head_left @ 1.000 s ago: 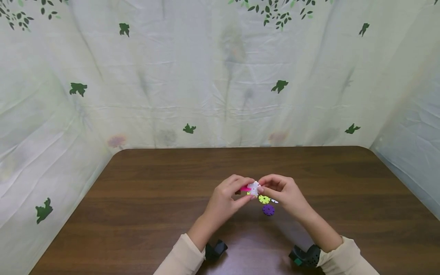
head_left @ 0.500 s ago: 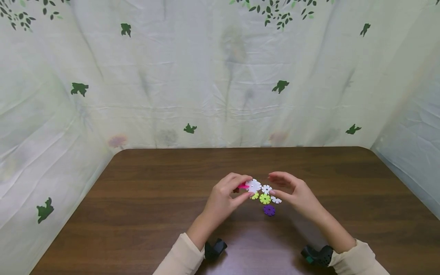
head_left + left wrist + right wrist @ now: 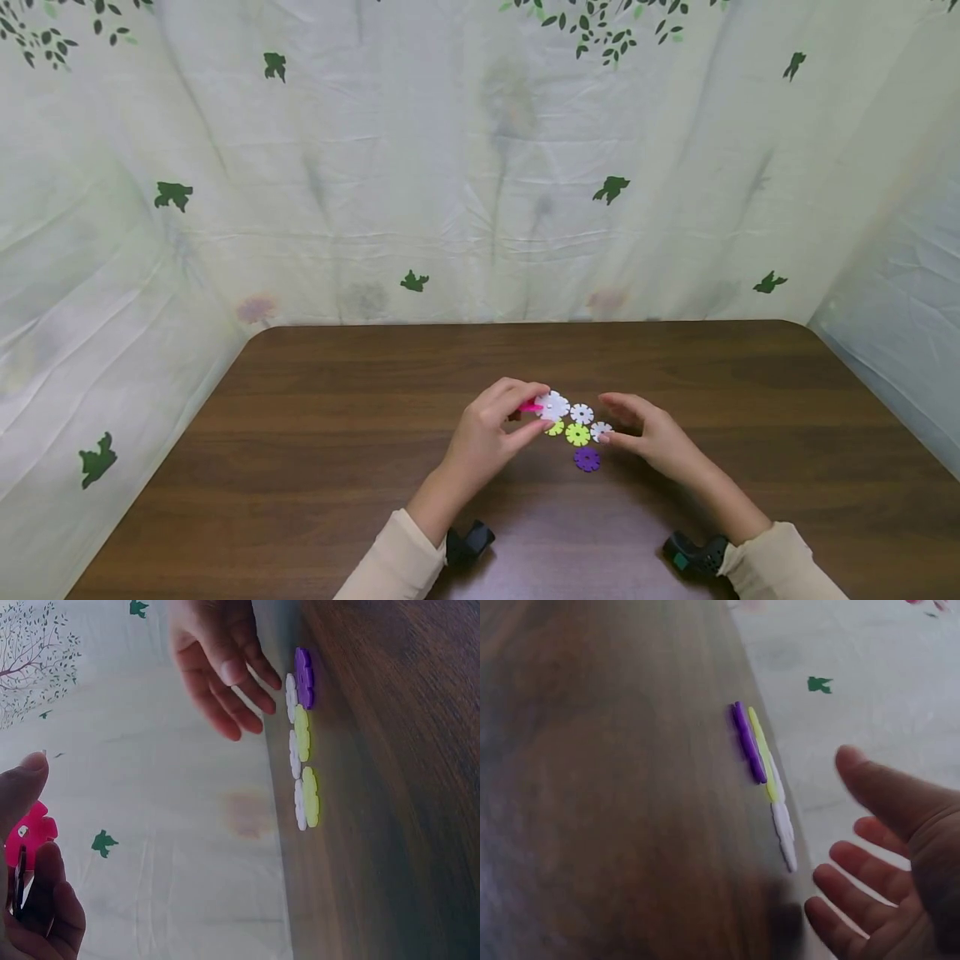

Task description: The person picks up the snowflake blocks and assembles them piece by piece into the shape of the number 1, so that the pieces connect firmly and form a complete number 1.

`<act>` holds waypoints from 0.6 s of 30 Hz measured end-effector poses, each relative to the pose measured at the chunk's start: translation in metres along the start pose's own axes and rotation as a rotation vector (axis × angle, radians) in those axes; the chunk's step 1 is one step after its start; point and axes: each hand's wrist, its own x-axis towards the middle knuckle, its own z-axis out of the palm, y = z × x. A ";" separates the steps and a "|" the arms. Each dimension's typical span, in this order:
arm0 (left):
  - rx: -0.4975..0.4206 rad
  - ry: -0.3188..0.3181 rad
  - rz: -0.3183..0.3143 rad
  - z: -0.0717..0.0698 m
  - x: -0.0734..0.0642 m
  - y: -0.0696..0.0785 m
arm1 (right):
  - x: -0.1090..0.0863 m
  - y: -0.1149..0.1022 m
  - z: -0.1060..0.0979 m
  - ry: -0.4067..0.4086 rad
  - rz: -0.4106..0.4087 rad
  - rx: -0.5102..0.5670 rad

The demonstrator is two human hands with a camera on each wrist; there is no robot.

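Observation:
My left hand point(image 3: 498, 421) pinches a pink notched disc point(image 3: 31, 834) between thumb and fingers, along with a thin dark piece point(image 3: 19, 879) seen edge-on. Beside it on the table are a white notched disc point(image 3: 554, 405) and a yellow one point(image 3: 555, 428), partly covered by the thumb. Further right lie a small white disc point(image 3: 581, 414), another yellow disc point(image 3: 577, 434) and a purple disc point(image 3: 587, 459). My right hand point(image 3: 656, 433) holds nothing, its fingers spread and relaxed. Its thumb tip is close to the rightmost white disc point(image 3: 599, 430); whether they touch I cannot tell.
The brown wooden table point(image 3: 337, 467) reaches back to a pale cloth backdrop point(image 3: 450, 208) with printed leaves and green bird shapes. Black wrist devices sit at the left wrist point(image 3: 470, 544) and the right wrist point(image 3: 697, 554).
My right hand has drawn away to the right from beside the left fingers, then dropped slightly toward the rightmost white disc. The small middle white disc came into view. My left hand stays nearly still.

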 end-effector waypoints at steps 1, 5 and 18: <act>0.000 0.000 0.001 0.000 0.000 0.000 | 0.000 0.003 0.001 -0.002 -0.006 -0.003; -0.003 -0.004 0.000 0.000 0.000 0.000 | -0.001 0.012 0.005 0.010 -0.038 -0.067; 0.004 -0.014 -0.013 -0.002 0.000 0.000 | 0.000 0.014 0.009 -0.021 -0.036 -0.164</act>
